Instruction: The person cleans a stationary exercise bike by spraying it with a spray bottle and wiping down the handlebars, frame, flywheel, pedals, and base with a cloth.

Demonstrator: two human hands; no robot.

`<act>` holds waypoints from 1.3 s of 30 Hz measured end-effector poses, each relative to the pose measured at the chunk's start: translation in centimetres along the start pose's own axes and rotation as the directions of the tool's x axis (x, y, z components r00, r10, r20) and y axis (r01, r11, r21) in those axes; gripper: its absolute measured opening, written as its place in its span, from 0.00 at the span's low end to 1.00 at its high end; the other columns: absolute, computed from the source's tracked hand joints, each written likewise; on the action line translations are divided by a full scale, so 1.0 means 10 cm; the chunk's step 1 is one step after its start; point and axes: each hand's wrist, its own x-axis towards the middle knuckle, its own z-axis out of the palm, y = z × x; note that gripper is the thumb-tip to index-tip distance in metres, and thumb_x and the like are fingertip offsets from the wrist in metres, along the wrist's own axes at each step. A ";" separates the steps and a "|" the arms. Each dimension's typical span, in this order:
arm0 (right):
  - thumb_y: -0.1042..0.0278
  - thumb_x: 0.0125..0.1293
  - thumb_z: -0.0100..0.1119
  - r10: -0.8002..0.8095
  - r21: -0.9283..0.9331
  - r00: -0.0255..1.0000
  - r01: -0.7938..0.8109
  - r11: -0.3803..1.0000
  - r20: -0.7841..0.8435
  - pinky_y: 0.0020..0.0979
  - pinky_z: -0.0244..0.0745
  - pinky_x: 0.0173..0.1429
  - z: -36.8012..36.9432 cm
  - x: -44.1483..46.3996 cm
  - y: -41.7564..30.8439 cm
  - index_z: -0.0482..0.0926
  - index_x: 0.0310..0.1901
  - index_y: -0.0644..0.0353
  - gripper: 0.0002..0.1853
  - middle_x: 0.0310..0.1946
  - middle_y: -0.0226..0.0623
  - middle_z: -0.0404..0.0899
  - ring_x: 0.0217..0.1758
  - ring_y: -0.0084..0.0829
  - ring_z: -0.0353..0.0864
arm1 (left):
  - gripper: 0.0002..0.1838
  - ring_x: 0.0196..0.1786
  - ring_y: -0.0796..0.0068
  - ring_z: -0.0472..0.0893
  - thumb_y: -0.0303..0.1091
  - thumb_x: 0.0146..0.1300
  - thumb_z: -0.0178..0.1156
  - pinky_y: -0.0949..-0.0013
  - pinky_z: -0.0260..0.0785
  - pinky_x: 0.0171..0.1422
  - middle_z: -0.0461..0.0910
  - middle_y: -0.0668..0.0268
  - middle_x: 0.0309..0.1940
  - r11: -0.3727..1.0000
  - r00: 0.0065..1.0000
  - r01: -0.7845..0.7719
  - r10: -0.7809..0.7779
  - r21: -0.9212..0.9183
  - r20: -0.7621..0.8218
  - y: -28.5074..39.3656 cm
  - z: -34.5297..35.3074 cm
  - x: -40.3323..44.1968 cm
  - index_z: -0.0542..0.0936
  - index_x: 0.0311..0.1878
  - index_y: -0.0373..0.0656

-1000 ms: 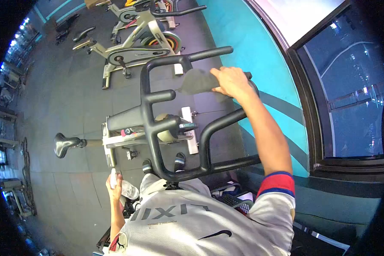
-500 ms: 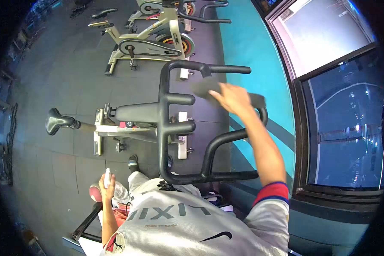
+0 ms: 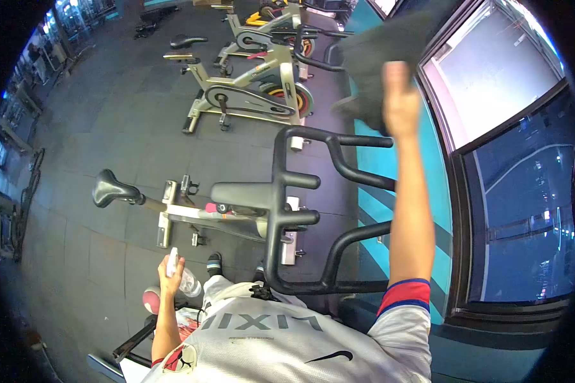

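My left hand [image 3: 170,278] is wrapped around the neck of a clear spray bottle [image 3: 189,285] with a white head, low on the left. Raised at the upper right, my right hand [image 3: 401,108] grips a dark grey cloth [image 3: 380,60], which is smeared by motion. The cloth is up in the air, apart from the black handlebar [image 3: 276,191] of the nearest exercise bike. That bike's black saddle [image 3: 115,189] points away to the left.
More exercise bikes [image 3: 252,96] stand in a row beyond. On the right are a teal wall [image 3: 436,255] and a dark-framed window [image 3: 524,210]. A red and white ball [image 3: 151,299] is beside my left forearm. Dark mats [image 3: 76,210] cover the floor.
My right hand has lifted the cloth up and away from the handlebar. My left hand still holds the spray bottle, now tilted so its clear body shows. The view has shifted.
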 end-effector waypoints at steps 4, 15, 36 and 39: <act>0.41 0.67 0.55 0.077 -0.579 0.815 0.337 0.743 0.574 0.59 0.63 0.68 1.23 -0.21 1.02 0.75 0.62 0.54 0.30 0.63 0.52 0.73 0.67 0.50 0.72 | 0.12 0.28 0.67 0.75 0.37 0.64 0.67 0.61 0.69 0.37 0.77 0.61 0.24 0.989 0.986 -0.117 0.127 0.092 -0.112 -0.17 -0.09 -0.07 0.78 0.34 0.38; 0.58 0.62 0.52 0.445 -0.723 0.681 0.182 0.666 0.581 0.50 0.74 0.61 0.45 0.00 2.01 0.81 0.49 0.70 0.23 0.51 0.62 0.80 0.58 0.58 0.79 | 0.14 0.33 0.77 0.73 0.40 0.64 0.67 0.68 0.68 0.39 0.76 0.68 0.26 0.990 0.990 0.117 -0.111 0.078 -0.082 0.03 -0.47 -0.40 0.79 0.34 0.39; 0.69 0.67 0.59 0.513 0.393 0.752 -0.361 0.846 -0.414 0.35 0.69 0.65 -2.60 -2.56 0.20 0.72 0.62 0.75 0.25 0.58 0.44 0.76 0.59 0.36 0.76 | 0.24 0.41 0.61 0.83 0.47 0.57 0.68 0.61 0.76 0.49 0.83 0.57 0.37 0.427 0.207 -0.883 0.726 -0.195 0.656 4.41 1.63 2.48 0.83 0.51 0.39; 0.69 0.67 0.59 0.529 0.415 0.632 -0.336 0.846 -0.567 0.38 0.69 0.65 -2.38 -2.95 -0.23 0.72 0.61 0.75 0.24 0.58 0.46 0.76 0.59 0.38 0.76 | 0.27 0.47 0.57 0.82 0.51 0.55 0.68 0.58 0.75 0.53 0.82 0.51 0.41 0.386 0.071 -0.901 0.584 -0.200 0.809 4.27 2.54 2.98 0.82 0.51 0.40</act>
